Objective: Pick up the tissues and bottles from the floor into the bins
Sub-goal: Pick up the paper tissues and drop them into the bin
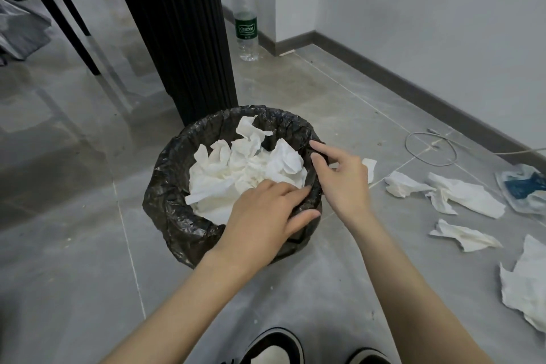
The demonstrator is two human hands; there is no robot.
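**A:** Where are the hands?

**B:** Both at the bin (pixel 177 216), centre of the frame. The left hand (pixel 263 216) grips the near-right rim, fingers inside over the black liner (pixel 165 174) and thumb outside. The right hand (pixel 342 180) seems to pinch the same liner a little further along the rim, forefinger and thumb on the plastic. Neither holds a tissue.

**A:** And the things to be gathered?

**B:** A heap of crumpled tissues (pixel 236 168) already lies in the bin. The loose tissues (pixel 466 195) are scattered on the floor (pixel 88 245) at the right of the frame, well apart from the bin, with one small scrap just beyond the right hand. The bottle (pixel 246 18) stands upright at upper centre, by the wall (pixel 413 9) and beside a dark fluted column (pixel 177 23).

**A:** How will they handle?

**B:** I judge the tissues to weigh almost nothing. They are soft, limp and easily crushed, so a loose fist closed over the bunched middle should lift one, or several together. Taken by a corner, one may trail or tear. The bottle looks like thin clear plastic — stiff enough to hold, though it may dent. I cannot tell how much is in it. The body at the green label, or the neck under the cap, would be the place to take hold.
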